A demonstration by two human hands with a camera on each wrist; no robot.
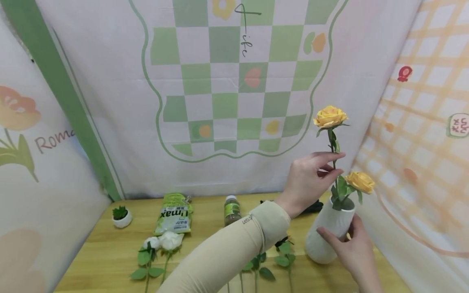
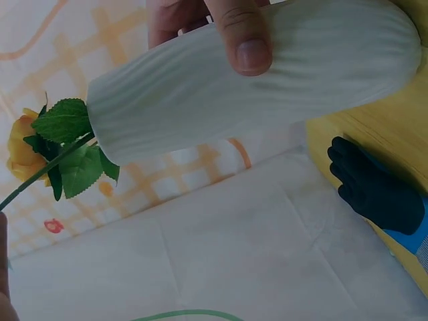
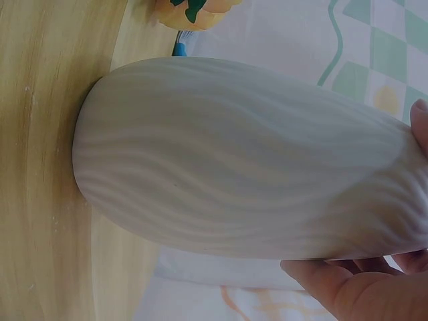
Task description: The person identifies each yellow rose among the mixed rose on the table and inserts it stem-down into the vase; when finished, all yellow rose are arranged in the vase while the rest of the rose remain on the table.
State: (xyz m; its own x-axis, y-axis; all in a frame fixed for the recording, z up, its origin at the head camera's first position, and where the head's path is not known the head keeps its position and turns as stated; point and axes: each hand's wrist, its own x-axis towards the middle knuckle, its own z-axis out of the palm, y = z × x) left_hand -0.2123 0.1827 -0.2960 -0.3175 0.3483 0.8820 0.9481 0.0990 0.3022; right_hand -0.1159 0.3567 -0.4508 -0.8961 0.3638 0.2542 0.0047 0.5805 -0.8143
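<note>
A white ribbed vase (image 1: 327,232) stands at the table's right end. My right hand (image 1: 344,240) grips its side; the thumb (image 2: 244,40) presses the ribbed vase (image 2: 267,100), and the fingers (image 3: 348,287) curl behind the vase (image 3: 234,180). A short yellow rose (image 1: 360,182) sits in its mouth, leaves at the rim (image 2: 63,120). My left hand (image 1: 337,163), in a beige sleeve, pinches the stem of a taller yellow rose (image 1: 329,116) just above the vase; its lower end runs down into the mouth.
On the wooden table (image 1: 110,252) lie white roses (image 1: 165,241), loose green stems (image 1: 271,260), a green packet (image 1: 174,213), a small bottle (image 1: 232,209) and a tiny potted plant (image 1: 121,216). A dark glove (image 2: 378,190) lies behind the vase. Printed cloth walls close in on three sides.
</note>
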